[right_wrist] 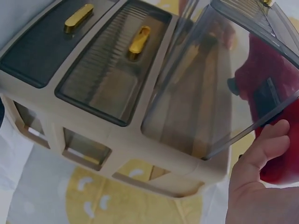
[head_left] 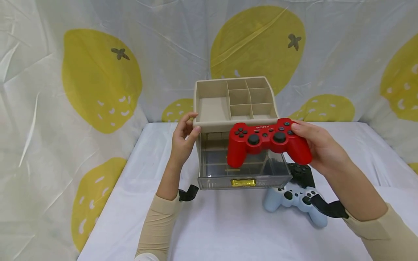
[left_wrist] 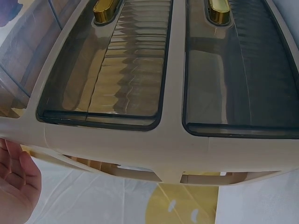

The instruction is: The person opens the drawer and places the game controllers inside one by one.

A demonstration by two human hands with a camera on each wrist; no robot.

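Note:
A red game controller (head_left: 268,133) is held over a pulled-out clear drawer (head_left: 215,182), its buttons facing up. My right hand (head_left: 330,150) grips it by its right handle, with the thumb on top near the buttons. The drawer belongs to a beige desktop organizer (head_left: 210,125) with an open divided top. At the organizer's upper left front corner, my left hand (head_left: 183,143) holds the edge between thumb and fingers. Through the clear drawer wall, the right wrist view shows the controller (right_wrist: 275,93) and the right hand's fingertips (right_wrist: 275,133) around it.
A light blue controller (head_left: 294,199) lies on the white cloth right of the drawer, with a black controller (head_left: 300,174) just behind it, partly hidden. Two shut drawers with gold handles (left_wrist: 219,10) appear in the wrist views. A lemon-print curtain (head_left: 176,54) hangs behind.

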